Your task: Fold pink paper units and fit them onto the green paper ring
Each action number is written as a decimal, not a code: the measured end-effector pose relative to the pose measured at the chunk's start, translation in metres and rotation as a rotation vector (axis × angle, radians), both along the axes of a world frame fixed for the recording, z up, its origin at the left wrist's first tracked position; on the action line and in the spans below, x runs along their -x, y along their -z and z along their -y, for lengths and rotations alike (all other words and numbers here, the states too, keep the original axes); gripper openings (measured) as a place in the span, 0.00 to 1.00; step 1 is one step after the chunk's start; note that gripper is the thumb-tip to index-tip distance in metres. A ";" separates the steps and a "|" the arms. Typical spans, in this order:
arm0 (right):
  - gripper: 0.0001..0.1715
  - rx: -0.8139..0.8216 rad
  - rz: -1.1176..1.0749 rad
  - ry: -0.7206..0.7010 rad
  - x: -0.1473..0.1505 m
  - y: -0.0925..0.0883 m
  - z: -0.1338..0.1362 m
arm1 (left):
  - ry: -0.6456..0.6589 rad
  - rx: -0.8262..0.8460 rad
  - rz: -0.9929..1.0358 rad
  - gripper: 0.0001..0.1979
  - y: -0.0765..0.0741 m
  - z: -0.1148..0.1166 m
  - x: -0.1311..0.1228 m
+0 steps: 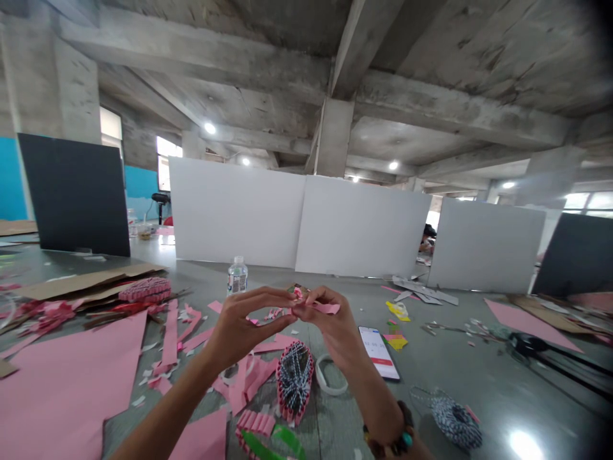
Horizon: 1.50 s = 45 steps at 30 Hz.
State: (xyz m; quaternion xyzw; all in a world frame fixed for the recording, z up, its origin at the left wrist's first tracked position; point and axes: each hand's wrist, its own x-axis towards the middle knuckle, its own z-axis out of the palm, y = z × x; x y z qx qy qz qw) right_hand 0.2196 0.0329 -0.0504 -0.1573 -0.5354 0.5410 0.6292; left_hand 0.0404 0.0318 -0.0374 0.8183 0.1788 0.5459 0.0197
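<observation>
My left hand point(256, 313) and my right hand point(330, 319) meet above the middle of the table, fingertips pinched together. Between them is a small strip of pink paper point(328, 308), its left end curled or folded at the fingertips. Beneath the hands lies an oval piece edged with pink paper rolls point(280, 390), crossed inside by dark-and-white twine point(295, 377). A white ring, perhaps a tape roll point(331, 389), lies just right of it. Pink paper strips point(249, 383) are scattered to the left, near a row of pink rolls point(256, 423) and a green strip point(287, 439).
A clear bottle point(237, 276) stands beyond my left hand. On the right are a phone point(378, 353), a twine bundle point(457, 420) and a black stand point(527, 344). Large pink sheets point(71, 390) and cardboard point(90, 282) cover the left. White panels point(239, 214) line the back.
</observation>
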 end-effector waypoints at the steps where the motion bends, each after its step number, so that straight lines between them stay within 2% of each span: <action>1: 0.14 0.004 0.004 0.011 0.000 0.000 -0.001 | -0.002 0.009 0.001 0.08 0.000 0.000 0.000; 6: 0.12 0.063 0.032 0.049 -0.002 0.001 -0.003 | 0.002 0.030 0.004 0.05 0.000 -0.002 0.001; 9: 0.11 0.043 0.058 0.087 -0.001 0.001 -0.002 | -0.057 0.002 -0.002 0.08 0.002 -0.002 0.000; 15: 0.12 -0.049 0.117 0.229 0.002 0.003 -0.005 | -0.153 -0.191 -0.059 0.14 0.002 0.001 0.000; 23: 0.12 -0.091 0.162 0.262 0.002 0.007 -0.003 | -0.259 -0.401 -0.232 0.18 0.001 0.002 0.002; 27: 0.11 -0.088 0.182 0.241 0.004 0.006 0.000 | -0.257 -0.377 -0.298 0.24 0.002 0.003 0.003; 32: 0.08 -0.210 0.247 0.384 0.006 0.006 0.002 | -0.233 -0.374 -0.371 0.28 0.005 0.007 0.001; 35: 0.07 -0.223 0.223 0.417 0.007 0.005 0.004 | -0.221 -0.373 -0.355 0.26 0.006 0.006 0.000; 40: 0.08 -0.200 0.189 0.372 0.005 -0.002 0.011 | -0.237 -0.319 -0.208 0.18 0.000 0.004 0.000; 45: 0.10 -0.171 0.201 0.290 0.002 -0.002 0.008 | -0.155 -0.257 -0.168 0.11 -0.007 0.005 0.001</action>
